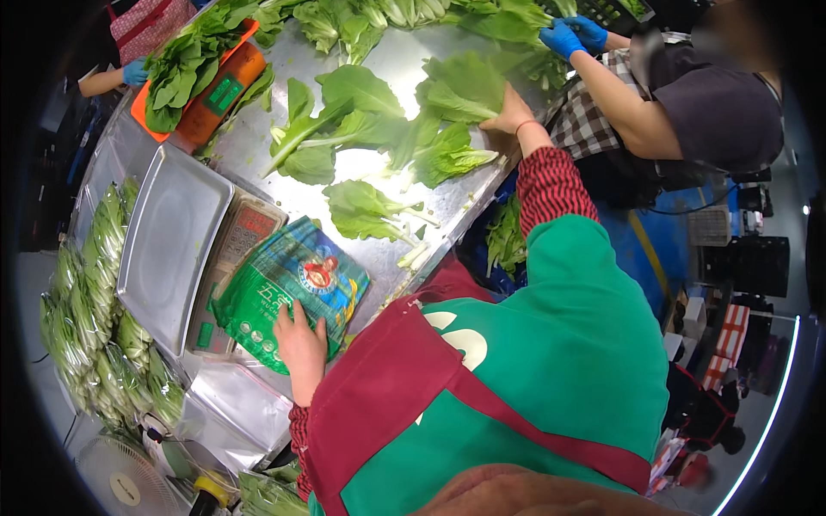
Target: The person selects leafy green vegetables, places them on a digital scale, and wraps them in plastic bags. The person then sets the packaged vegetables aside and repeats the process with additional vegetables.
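Note:
My right hand (510, 111) grips a leafy green (461, 90) by its base, over the far right side of the metal table (381, 51). The leaf is somewhat blurred. On a green and blue printed plastic bag (284, 297) my left hand (301, 345) rests flat, fingers apart. The bag bears writing and leans over a digital scale (239, 238). Between my hands lie loose leafy greens, among them a bunch (368, 209) near the table's edge, a crinkled one (452, 155) close to my right hand, and broad leaves (342, 122) further left.
A metal weighing pan (174, 248) sits left of the bag. Bagged greens (97, 309) are piled at far left, above a fan (126, 484). Clear plastic bags (239, 406) lie nearby. An orange scale (222, 93) holds greens. Two co-workers wear blue gloves (571, 37).

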### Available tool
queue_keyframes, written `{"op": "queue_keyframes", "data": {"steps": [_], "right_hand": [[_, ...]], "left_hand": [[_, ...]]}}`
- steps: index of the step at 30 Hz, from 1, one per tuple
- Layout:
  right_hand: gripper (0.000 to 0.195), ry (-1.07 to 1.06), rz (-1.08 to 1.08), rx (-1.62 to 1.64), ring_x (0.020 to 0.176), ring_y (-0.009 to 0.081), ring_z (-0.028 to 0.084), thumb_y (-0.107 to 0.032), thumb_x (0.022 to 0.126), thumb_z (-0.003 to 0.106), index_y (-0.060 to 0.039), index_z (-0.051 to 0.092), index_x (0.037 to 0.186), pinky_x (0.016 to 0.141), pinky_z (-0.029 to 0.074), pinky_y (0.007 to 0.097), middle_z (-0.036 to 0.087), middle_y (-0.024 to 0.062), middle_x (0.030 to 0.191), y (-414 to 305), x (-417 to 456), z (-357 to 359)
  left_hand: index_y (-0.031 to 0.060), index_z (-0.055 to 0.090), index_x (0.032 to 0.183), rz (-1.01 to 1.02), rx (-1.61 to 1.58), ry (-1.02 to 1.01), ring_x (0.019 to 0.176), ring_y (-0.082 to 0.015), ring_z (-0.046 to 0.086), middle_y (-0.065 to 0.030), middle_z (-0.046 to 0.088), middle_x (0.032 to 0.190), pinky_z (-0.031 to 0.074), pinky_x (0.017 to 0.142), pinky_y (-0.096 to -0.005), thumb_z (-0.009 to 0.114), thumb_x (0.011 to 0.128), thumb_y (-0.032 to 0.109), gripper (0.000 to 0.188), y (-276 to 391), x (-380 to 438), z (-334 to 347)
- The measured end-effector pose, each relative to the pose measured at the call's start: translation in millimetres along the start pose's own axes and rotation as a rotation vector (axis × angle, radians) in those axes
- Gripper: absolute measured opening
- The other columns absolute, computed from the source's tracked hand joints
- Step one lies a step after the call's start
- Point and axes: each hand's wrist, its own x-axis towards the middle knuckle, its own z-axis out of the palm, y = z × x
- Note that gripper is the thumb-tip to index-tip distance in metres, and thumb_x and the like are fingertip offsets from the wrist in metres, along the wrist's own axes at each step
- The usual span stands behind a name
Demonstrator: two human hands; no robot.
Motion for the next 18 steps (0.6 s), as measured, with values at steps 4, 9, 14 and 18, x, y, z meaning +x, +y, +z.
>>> {"op": "queue_keyframes", "data": {"steps": [4,9,14,18], "right_hand": [[0.089,-0.052,-0.041,-0.098,0.108,0.0335,0.053,-0.038,0.057,0.078,-0.0092,0.037,0.131,0.090,0.045,0.0397,0.053,0.0193,0.120,-35.7,-7.4,-17.9],[0.069,0.082,0.072,0.116,0.099,0.0301,0.059,-0.031,0.061,0.076,-0.0073,0.050,0.120,0.086,0.046,0.0376,0.061,0.0176,0.107,-56.1,-33.0,-22.5],[0.053,0.117,-0.044,0.807,0.087,0.0197,0.063,-0.025,0.063,0.077,-0.0023,0.059,0.107,0.077,0.050,0.0309,0.065,0.0120,0.099,-76.8,-42.4,-20.7],[0.050,-0.217,-0.373,0.969,0.085,0.0213,0.064,-0.021,0.067,0.074,-0.0028,0.058,0.110,0.077,0.051,0.0326,0.065,0.0134,0.099,-216.2,-139.8,-49.8]], "left_hand": [[0.0017,0.052,0.118,-0.031,-0.001,-0.027,0.097,-0.0357,0.050,-0.0178,0.050,0.116,0.045,0.080,-0.0422,0.071,0.072,0.020,0.053,-2.7,8.6,-8.4],[0.0012,0.052,0.119,0.003,-0.170,-0.037,0.099,-0.0355,0.053,-0.0192,0.053,0.115,0.045,0.083,-0.0408,0.070,0.074,0.018,0.051,-15.7,15.3,-16.6],[-0.0013,0.047,0.126,0.043,-0.743,-0.097,0.113,-0.0300,0.051,-0.0200,0.052,0.121,0.041,0.093,-0.0381,0.069,0.074,0.013,0.058,-4.8,27.8,-44.1],[-0.0001,0.035,0.134,0.145,-1.374,-0.023,0.116,-0.0272,0.048,-0.0166,0.047,0.128,0.036,0.098,-0.0374,0.072,0.073,0.014,0.072,59.2,57.8,-24.9]]}}
